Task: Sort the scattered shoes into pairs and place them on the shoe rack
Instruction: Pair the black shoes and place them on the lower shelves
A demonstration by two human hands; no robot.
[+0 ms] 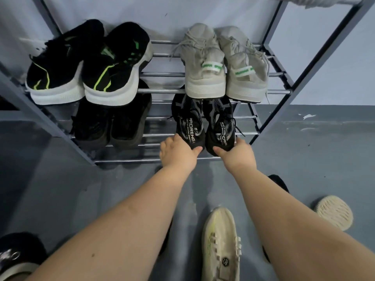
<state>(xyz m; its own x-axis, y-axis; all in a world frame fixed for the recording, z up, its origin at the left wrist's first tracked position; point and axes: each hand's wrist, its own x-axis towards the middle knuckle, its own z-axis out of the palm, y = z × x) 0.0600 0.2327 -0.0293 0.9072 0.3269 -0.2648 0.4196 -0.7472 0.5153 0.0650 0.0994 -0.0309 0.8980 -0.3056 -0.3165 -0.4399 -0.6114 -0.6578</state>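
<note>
At the centre of the frame, two black mesh trainers with grey printed lettering are being set side by side on the lower tier of the grey metal-bar shoe rack (125, 160). The heel of the left-hand black lettered trainer (189, 123) is gripped by the left hand (177, 152), thumb curled over the heel edge, while the heel of the right-hand black lettered trainer (220, 126) is gripped in the same way by the right hand (237, 154). Both soles appear to rest on the bars, toes pointing towards the wall. On the same tier, to the left, a pair of plain black trainers (110, 120) is stored. On the tier above, a pair of black trainers with neon-green stripes and white soles (89, 65) sits in the upper left of the frame and a pair of pale grey laced trainers with green heel tabs (223, 63) in the upper right. The step in hand is judged to be the seating of the fourth pair. Next, both heels would need to be released and a match found among the shoes left on the grey floor (60, 189): a cream knit lace-up trainer (221, 244) at lower centre, a cream shoe sole (334, 211) at lower right, and a black shoe with a pale sole (18, 256) at lower left.
</note>
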